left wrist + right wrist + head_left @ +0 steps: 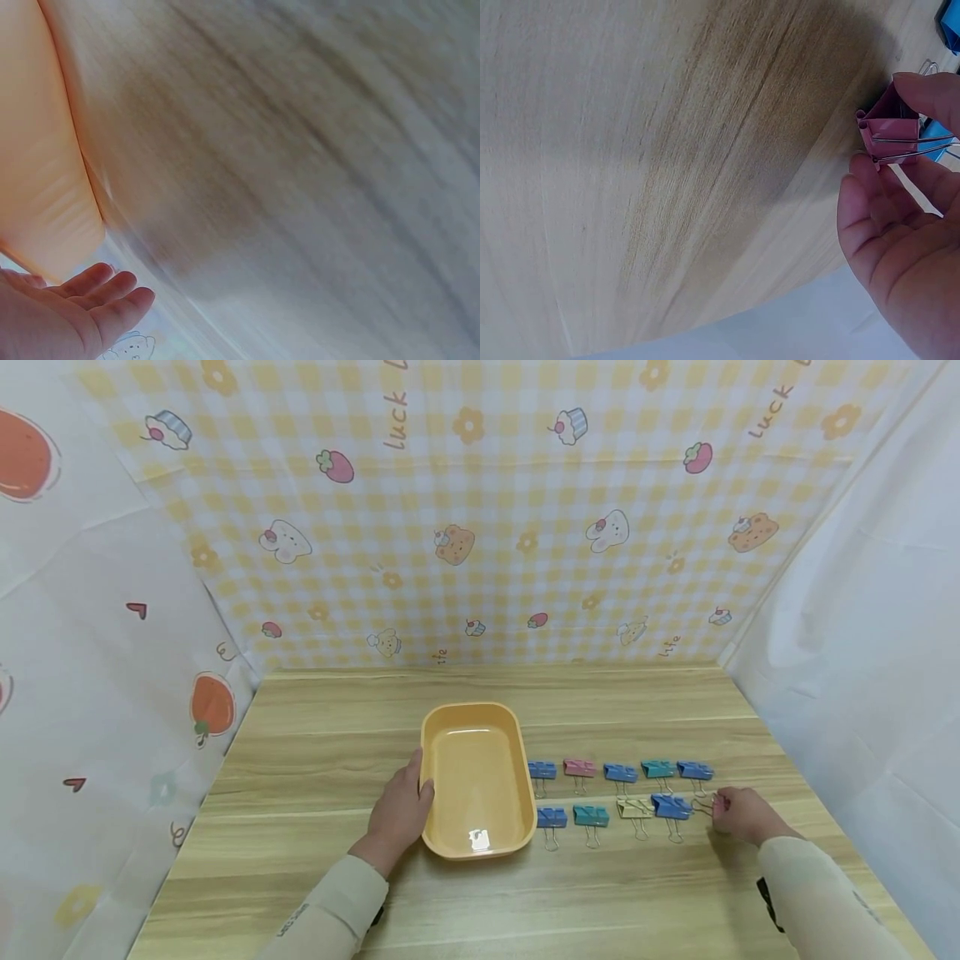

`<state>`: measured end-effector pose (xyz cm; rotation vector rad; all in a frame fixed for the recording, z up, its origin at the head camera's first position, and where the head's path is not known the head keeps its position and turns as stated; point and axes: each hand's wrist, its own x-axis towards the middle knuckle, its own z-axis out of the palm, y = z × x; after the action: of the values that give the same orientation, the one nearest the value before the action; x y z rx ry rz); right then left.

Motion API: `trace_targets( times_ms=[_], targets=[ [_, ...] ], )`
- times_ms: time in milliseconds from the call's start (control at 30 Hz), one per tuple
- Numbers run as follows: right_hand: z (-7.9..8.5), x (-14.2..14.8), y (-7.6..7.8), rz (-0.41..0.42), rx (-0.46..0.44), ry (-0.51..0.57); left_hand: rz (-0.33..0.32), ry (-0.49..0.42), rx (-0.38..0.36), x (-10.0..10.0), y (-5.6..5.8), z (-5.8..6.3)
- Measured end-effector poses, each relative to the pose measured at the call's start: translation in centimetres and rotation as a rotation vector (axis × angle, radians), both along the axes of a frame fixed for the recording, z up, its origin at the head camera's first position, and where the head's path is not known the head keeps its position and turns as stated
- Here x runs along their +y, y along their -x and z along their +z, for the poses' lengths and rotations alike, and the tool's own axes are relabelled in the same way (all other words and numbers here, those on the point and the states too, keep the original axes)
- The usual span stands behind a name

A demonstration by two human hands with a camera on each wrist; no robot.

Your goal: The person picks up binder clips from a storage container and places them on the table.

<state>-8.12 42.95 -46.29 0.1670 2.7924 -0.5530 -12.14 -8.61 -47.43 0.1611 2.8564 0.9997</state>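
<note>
At the table's middle stands a yellow tray, a shallow one with rounded corners. My left hand holds its left side, the thumb at the rim; in the left wrist view the fingers lie beside the outer wall. My right hand pinches a pink binder clip between thumb and fingers, at the right end of the front row. The clip's wire handles point left, toward a blue binder clip. Left of that in the row lie a pale yellow binder clip and a teal binder clip.
Beside the tray's right wall lies a blue clip of the front row. Behind runs a second row with blue, pink and teal clips. A patterned curtain hangs behind the wooden table, with white cloth at both sides.
</note>
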Motion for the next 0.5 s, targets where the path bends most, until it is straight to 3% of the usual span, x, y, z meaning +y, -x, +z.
trace_targets(
  times_ms=[200,500],
  targets=[
    [0.06,-0.14,-0.18,-0.019,-0.018,0.016,-0.006,0.0,0.002,-0.09,0.05,-0.15],
    [-0.27,-0.25,-0.46,-0.001,0.034,-0.012,-0.011,-0.009,-0.012,-0.28,0.18,-0.3]
  ],
)
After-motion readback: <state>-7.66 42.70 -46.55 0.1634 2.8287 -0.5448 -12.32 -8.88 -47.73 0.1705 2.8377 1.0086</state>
